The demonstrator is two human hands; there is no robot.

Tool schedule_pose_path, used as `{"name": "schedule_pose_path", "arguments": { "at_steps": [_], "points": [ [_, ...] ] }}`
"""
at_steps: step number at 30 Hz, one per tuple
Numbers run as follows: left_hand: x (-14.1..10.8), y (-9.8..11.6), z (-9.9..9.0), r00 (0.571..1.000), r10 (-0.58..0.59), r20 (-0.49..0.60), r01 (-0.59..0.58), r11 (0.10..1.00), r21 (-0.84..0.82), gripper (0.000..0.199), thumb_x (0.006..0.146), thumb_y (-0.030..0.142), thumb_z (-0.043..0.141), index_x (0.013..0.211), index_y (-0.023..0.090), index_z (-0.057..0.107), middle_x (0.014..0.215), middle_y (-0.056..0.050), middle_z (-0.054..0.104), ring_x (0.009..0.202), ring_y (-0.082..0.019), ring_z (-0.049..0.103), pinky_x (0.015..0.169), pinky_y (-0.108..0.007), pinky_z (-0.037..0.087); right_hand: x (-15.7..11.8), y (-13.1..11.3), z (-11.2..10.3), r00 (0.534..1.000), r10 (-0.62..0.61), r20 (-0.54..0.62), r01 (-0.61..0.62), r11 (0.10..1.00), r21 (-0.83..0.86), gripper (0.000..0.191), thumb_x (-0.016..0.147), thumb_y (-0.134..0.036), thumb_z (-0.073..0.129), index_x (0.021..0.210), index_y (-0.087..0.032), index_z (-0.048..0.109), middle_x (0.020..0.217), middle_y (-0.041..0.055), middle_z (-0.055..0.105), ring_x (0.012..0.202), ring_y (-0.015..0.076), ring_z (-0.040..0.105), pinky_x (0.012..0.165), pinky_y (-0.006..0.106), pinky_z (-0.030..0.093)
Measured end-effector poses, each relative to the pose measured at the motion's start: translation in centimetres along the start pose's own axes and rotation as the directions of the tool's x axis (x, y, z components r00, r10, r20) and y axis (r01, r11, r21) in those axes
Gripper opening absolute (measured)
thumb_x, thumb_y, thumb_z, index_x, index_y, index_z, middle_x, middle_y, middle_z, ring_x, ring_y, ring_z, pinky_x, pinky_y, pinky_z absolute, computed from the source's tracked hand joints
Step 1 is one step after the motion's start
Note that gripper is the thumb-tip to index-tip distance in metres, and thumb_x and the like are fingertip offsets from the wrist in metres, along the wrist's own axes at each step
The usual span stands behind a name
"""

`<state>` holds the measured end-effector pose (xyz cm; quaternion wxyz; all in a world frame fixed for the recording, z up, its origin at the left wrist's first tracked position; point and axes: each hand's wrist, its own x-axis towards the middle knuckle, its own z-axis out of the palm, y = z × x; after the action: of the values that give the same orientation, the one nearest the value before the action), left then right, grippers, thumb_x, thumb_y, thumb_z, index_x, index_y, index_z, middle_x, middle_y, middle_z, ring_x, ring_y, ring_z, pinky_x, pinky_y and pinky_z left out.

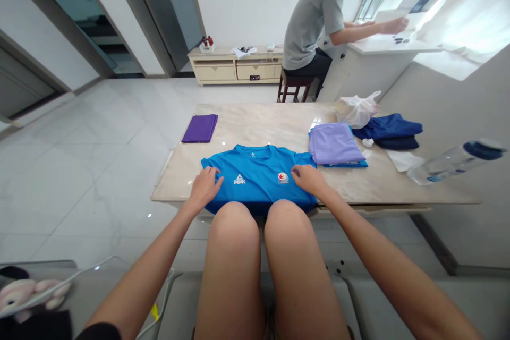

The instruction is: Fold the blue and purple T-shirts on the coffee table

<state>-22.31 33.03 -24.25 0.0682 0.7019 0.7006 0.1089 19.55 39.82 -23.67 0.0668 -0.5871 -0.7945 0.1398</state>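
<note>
A blue T-shirt [258, 172] lies front side up on the table, its collar pointing away from me and its lower part hanging over the near edge by my knees. It bears a white PEAK logo and a round badge with a red star. My left hand [205, 187] is at the shirt's left side below the sleeve, fingers curled and closed on the fabric. On the opposite side, beside the badge, my right hand [309, 178] pinches the cloth with bent fingers. The shirt's lower hem is hidden behind my knees.
Folded purple cloth [200, 128] lies at the table's left. A folded lavender garment [335, 143] rests on blue cloth at right, near a plastic bag [360, 109], dark blue clothing [390, 130] and a water bottle [454, 162]. A person [316, 16] sits beyond at a white counter.
</note>
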Motion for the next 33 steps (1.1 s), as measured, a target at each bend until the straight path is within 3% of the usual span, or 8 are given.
{"name": "schedule_pose_path", "arguments": {
  "at_steps": [4, 10, 16, 18, 21, 24, 28, 33],
  "points": [
    [6.7, -1.4, 0.4, 0.988, -0.119, -0.097, 0.104, 0.983, -0.15, 0.022, 0.104, 0.039, 0.063, 0.12, 0.022, 0.062, 0.125, -0.016, 0.071, 0.124, -0.033, 0.068, 0.112, -0.049, 0.055, 7.0, 2.1, 0.6, 0.988, -0.009, -0.151, 0.03, 0.991, 0.131, 0.025, 0.104, -0.03, 0.059, 0.117, -0.017, 0.077, 0.115, 0.0153, 0.08, 0.11, 0.0299, 0.072, 0.101, 0.04, 0.054],
    [12.3, -1.9, 3.2, 0.985, -0.167, -0.045, 0.163, 0.983, -0.088, 0.035, 0.102, 0.055, 0.07, 0.12, 0.025, 0.065, 0.127, -0.016, 0.071, 0.132, -0.041, 0.062, 0.114, -0.06, 0.048, 13.3, 3.4, 4.6, 0.97, 0.045, -0.239, -0.038, 0.999, 0.031, 0.043, 0.103, -0.058, 0.066, 0.119, -0.018, 0.073, 0.131, 0.0217, 0.068, 0.125, 0.0431, 0.058, 0.11, 0.06, 0.046],
    [14.4, -4.4, 3.6, 0.994, -0.074, -0.086, 0.05, 0.968, -0.246, 0.025, 0.106, 0.048, 0.059, 0.099, 0.025, 0.065, 0.11, -0.009, 0.074, 0.112, -0.031, 0.068, 0.104, -0.045, 0.052, 15.5, 4.4, 4.0, 0.984, -0.046, -0.174, 0.076, 0.982, 0.17, 0.037, 0.108, -0.058, 0.062, 0.107, -0.022, 0.074, 0.113, 0.0147, 0.076, 0.111, 0.0355, 0.066, 0.101, 0.048, 0.051],
    [14.6, -5.8, 3.1, 0.992, -0.103, -0.073, 0.076, 0.947, -0.312, 0.024, 0.107, 0.047, 0.055, 0.101, 0.025, 0.063, 0.102, -0.006, 0.075, 0.1, -0.027, 0.069, 0.095, -0.039, 0.055, 16.2, 4.7, 3.2, 0.987, -0.025, -0.159, 0.06, 0.974, 0.218, 0.038, 0.107, -0.059, 0.065, 0.111, -0.022, 0.074, 0.104, 0.012, 0.079, 0.1, 0.0319, 0.07, 0.093, 0.042, 0.053],
    [14.6, -6.6, 2.3, 0.988, -0.152, 0.0, 0.148, 0.964, -0.222, 0.025, 0.107, 0.047, 0.052, 0.102, 0.025, 0.064, 0.102, -0.008, 0.078, 0.099, -0.029, 0.071, 0.091, -0.039, 0.055, 16.9, 4.8, 1.9, 0.996, 0.028, -0.085, -0.012, 0.983, 0.185, 0.043, 0.107, -0.062, 0.068, 0.112, -0.02, 0.076, 0.099, 0.0117, 0.081, 0.094, 0.0311, 0.073, 0.086, 0.038, 0.054],
    [14.5, -5.4, 1.9, 0.991, -0.127, 0.04, 0.131, 0.986, -0.099, 0.034, 0.109, 0.054, 0.05, 0.107, 0.025, 0.067, 0.111, -0.012, 0.08, 0.108, -0.035, 0.073, 0.096, -0.044, 0.055, 17.1, 4.4, 0.8, 1.0, -0.021, 0.022, 0.016, 0.985, 0.169, 0.043, 0.109, -0.058, 0.066, 0.116, -0.018, 0.079, 0.101, 0.0119, 0.083, 0.094, 0.0298, 0.076, 0.086, 0.036, 0.055],
    [15.4, -3.1, 2.0, 0.996, 0.005, 0.086, 0.004, 0.995, -0.102, 0.035, 0.1, 0.059, 0.068, 0.102, 0.024, 0.07, 0.113, -0.011, 0.081, 0.11, -0.034, 0.073, 0.099, -0.041, 0.055, 17.4, 3.9, -0.2, 0.977, -0.172, 0.125, 0.155, 0.978, 0.138, 0.032, 0.104, -0.048, 0.074, 0.11, -0.017, 0.081, 0.108, 0.011, 0.084, 0.098, 0.0273, 0.075, 0.089, 0.033, 0.054],
    [16.5, -2.7, 1.8, 0.997, -0.038, 0.067, 0.05, 0.981, -0.186, 0.024, 0.106, 0.045, 0.059, 0.107, 0.024, 0.071, 0.105, -0.009, 0.079, 0.106, -0.032, 0.073, 0.098, -0.039, 0.055, 17.0, 3.1, 0.1, 1.0, -0.015, -0.003, 0.015, 1.0, -0.004, 0.033, 0.108, -0.047, 0.066, 0.108, -0.016, 0.079, 0.109, 0.015, 0.081, 0.105, 0.0315, 0.071, 0.091, 0.037, 0.053]
  ]
}}
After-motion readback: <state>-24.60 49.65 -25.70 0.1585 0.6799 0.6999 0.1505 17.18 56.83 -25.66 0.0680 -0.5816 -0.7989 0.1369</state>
